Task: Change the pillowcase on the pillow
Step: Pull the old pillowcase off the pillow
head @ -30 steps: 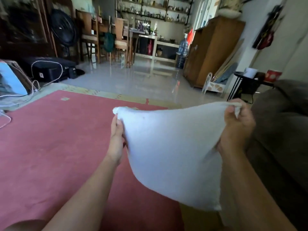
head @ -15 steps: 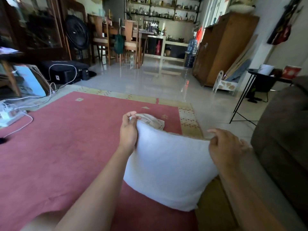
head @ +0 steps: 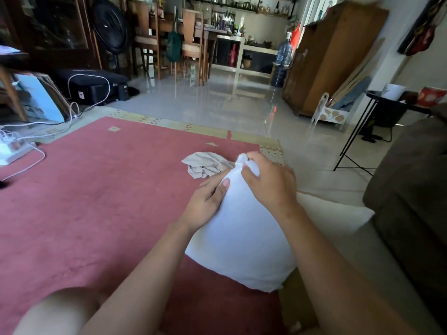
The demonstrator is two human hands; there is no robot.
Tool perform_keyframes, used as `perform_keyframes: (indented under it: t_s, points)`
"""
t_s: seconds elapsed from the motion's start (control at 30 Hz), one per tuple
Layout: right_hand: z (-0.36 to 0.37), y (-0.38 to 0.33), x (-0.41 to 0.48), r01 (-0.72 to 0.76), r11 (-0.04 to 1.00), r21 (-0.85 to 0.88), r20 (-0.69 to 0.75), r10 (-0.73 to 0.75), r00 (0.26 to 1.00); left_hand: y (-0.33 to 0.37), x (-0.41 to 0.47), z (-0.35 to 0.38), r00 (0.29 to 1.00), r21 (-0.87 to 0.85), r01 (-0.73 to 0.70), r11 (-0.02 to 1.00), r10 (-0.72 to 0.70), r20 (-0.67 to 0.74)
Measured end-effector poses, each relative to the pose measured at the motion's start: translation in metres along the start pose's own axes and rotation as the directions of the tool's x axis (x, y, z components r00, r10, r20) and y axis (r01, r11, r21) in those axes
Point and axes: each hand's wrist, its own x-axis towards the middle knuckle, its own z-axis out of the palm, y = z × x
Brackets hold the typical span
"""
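Two hands are gathered at the far corner of the pillow (head: 242, 238), which is rested on the rug (head: 96, 189) with its diagonal running away toward the crumpled pillowcase (head: 205, 164) just beyond. That corner is pinched by the right hand (head: 271, 184), while the left hand (head: 205, 204), nearer the pillowcase, is laid with fairly straight fingers against the pillow's left side. Half a second ago the hands were set apart along the upper edge; the pillow has since been turned corner-forward.
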Motion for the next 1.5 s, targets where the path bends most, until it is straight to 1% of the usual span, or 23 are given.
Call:
perform_keyframes:
  t_s: [0.07, 0.13, 0.2, 0.27, 0.33, 0.37, 0.43, 0.5, 0.57, 0.67, 0.77, 0.87, 1.0, 1.1, 1.17, 1.23, 1.3, 1.33, 1.37, 1.4, 1.43, 1.47, 1.5]
  points:
    - [-0.005, 0.014, -0.002, -0.09, 0.994, 0.064, -0.06, 0.094, 0.994, -0.032, -0.007, 0.0, 0.998, 0.087, 0.061, 0.994, -0.064, 0.03]
    - [-0.01, 0.029, -0.003, -0.195, 0.967, 0.163, -0.146, 0.219, 0.965, -0.067, -0.016, 0.004, 0.989, 0.185, 0.139, 0.973, -0.144, 0.017]
    - [-0.014, 0.045, -0.003, -0.294, 0.931, 0.216, -0.2, 0.337, 0.92, -0.088, -0.023, 0.011, 0.979, 0.288, 0.203, 0.936, -0.196, -0.056]
    - [-0.02, 0.061, -0.004, -0.346, 0.906, 0.242, -0.27, 0.406, 0.873, -0.094, -0.022, 0.018, 0.962, 0.345, 0.272, 0.899, -0.243, -0.126]
    - [-0.029, 0.077, -0.006, -0.385, 0.879, 0.28, -0.324, 0.465, 0.824, -0.093, -0.014, 0.021, 0.928, 0.358, 0.37, 0.857, -0.328, -0.176]
    - [-0.034, 0.086, -0.007, -0.403, 0.865, 0.3, -0.345, 0.492, 0.799, -0.092, -0.01, 0.022, 0.894, 0.335, 0.446, 0.83, -0.397, -0.207]
    - [-0.044, 0.104, -0.012, -0.424, 0.844, 0.328, -0.391, 0.53, 0.753, -0.093, -0.004, 0.021, 0.838, 0.227, 0.54, 0.811, -0.489, -0.243]
    - [-0.052, 0.121, -0.017, -0.439, 0.825, 0.356, -0.42, 0.561, 0.713, -0.092, -0.002, 0.021, 0.865, 0.051, 0.477, 0.877, -0.458, -0.205]
    - [-0.058, 0.135, -0.023, -0.451, 0.801, 0.393, -0.417, 0.593, 0.689, -0.09, -0.001, 0.028, 0.885, -0.124, 0.398, 0.909, -0.416, -0.209]
    - [-0.064, 0.15, -0.032, -0.472, 0.784, 0.404, -0.413, 0.616, 0.671, -0.077, 0.004, 0.044, 0.873, -0.34, 0.338, 0.878, -0.427, -0.237]
    - [-0.067, 0.166, -0.037, -0.465, 0.754, 0.464, -0.415, 0.649, 0.638, -0.061, 0.011, 0.06, 0.878, -0.48, 0.257, 0.839, -0.41, -0.246]
    - [-0.073, 0.18, -0.041, -0.439, 0.705, 0.557, -0.42, 0.696, 0.583, -0.048, 0.016, 0.071, 0.884, -0.504, 0.178, 0.845, -0.362, -0.295]
    - [-0.081, 0.192, -0.05, -0.321, 0.646, 0.693, -0.424, 0.725, 0.543, -0.026, 0.024, 0.078, 0.885, -0.498, 0.069, 0.864, -0.284, -0.37]
    - [-0.075, 0.196, -0.057, -0.331, 0.619, 0.712, -0.39, 0.741, 0.546, 0.002, 0.035, 0.077, 0.881, -0.484, -0.023, 0.875, -0.211, -0.424]
    - [-0.065, 0.2, -0.061, -0.339, 0.624, 0.704, -0.389, 0.738, 0.552, 0.008, 0.04, 0.074, 0.885, -0.421, -0.045, 0.906, -0.16, -0.437]
    - [-0.057, 0.2, -0.064, -0.334, 0.629, 0.701, -0.346, 0.711, 0.613, 0.004, 0.042, 0.068, 0.888, -0.343, -0.026, 0.939, -0.135, -0.439]
    - [-0.055, 0.197, -0.065, -0.39, 0.68, 0.621, -0.306, 0.668, 0.678, -0.002, 0.041, 0.064, 0.89, -0.285, -0.005, 0.958, -0.126, -0.438]
    - [-0.055, 0.196, -0.065, -0.454, 0.75, 0.48, -0.323, 0.633, 0.703, -0.003, 0.04, 0.064, 0.893, -0.249, 0.009, 0.969, -0.12, -0.434]
    - [-0.054, 0.193, -0.065, -0.51, 0.823, 0.25, -0.367, 0.568, 0.737, -0.003, 0.039, 0.064, 0.895, -0.214, 0.025, 0.977, -0.117, -0.429]
    - [-0.052, 0.188, -0.065, -0.518, 0.855, 0.003, -0.398, 0.476, 0.784, -0.003, 0.04, 0.065, 0.897, -0.185, 0.042, 0.982, -0.118, -0.427]
    - [-0.049, 0.18, -0.064, -0.477, 0.86, -0.179, -0.384, 0.386, 0.839, -0.002, 0.04, 0.067, 0.896, -0.164, 0.053, 0.985, -0.12, -0.427]
    - [-0.045, 0.169, -0.064, -0.414, 0.863, -0.29, -0.332, 0.315, 0.889, -0.001, 0.041, 0.069, 0.894, -0.142, 0.063, 0.988, -0.119, -0.432]
    - [-0.038, 0.158, -0.063, -0.352, 0.869, -0.347, -0.277, 0.263, 0.924, 0.0, 0.041, 0.072, 0.892, -0.125, 0.069, 0.99, -0.117, -0.437]
